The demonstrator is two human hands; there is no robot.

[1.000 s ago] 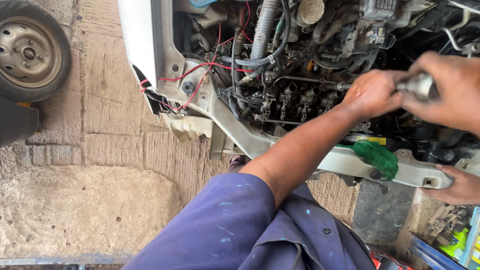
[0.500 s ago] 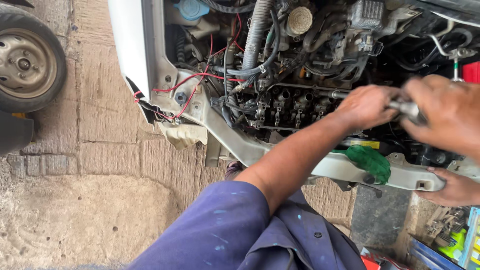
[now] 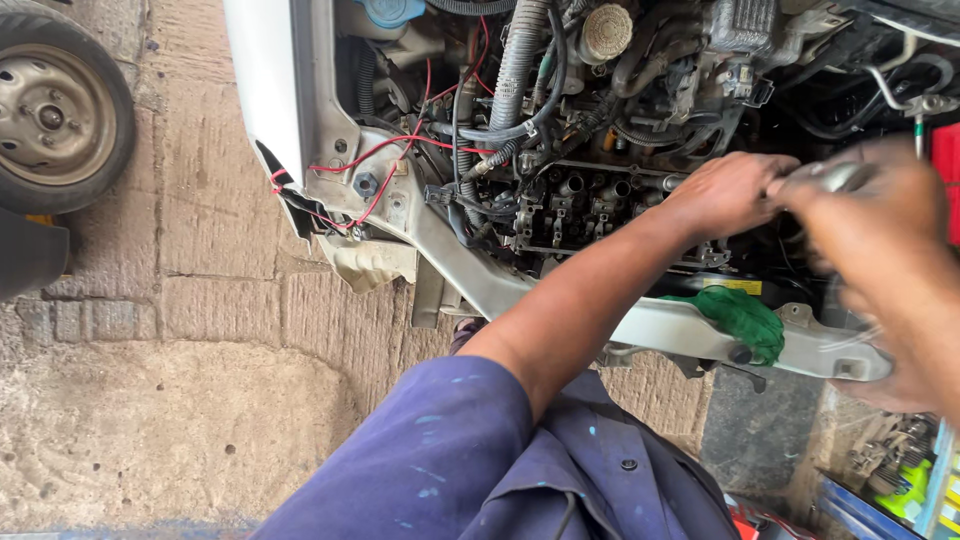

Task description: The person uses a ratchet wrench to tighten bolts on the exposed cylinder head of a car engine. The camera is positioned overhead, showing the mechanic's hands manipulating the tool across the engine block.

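Note:
My left hand (image 3: 725,195) reaches over the open engine bay, fingers curled around the near end of a shiny metal tool (image 3: 838,177). My right hand (image 3: 885,225), blurred by motion, grips the tool's other end just to the right. Both hands hover above the exposed engine top (image 3: 580,205) with its row of round ports. A green rag (image 3: 745,320) lies on the pale front crossmember (image 3: 650,325) below my hands. My blue sleeve (image 3: 450,460) fills the lower middle.
A wheel (image 3: 55,120) stands at the far left on the stone paving (image 3: 200,300). Red wires (image 3: 400,150), a corrugated hose (image 3: 515,60) and a round cap (image 3: 605,30) crowd the bay. Blue bins with bits (image 3: 870,500) sit at the bottom right.
The view has shifted left and down slightly. My right hand has swung lower with the tool and is now blurred; my left hand stays at the tool's end.

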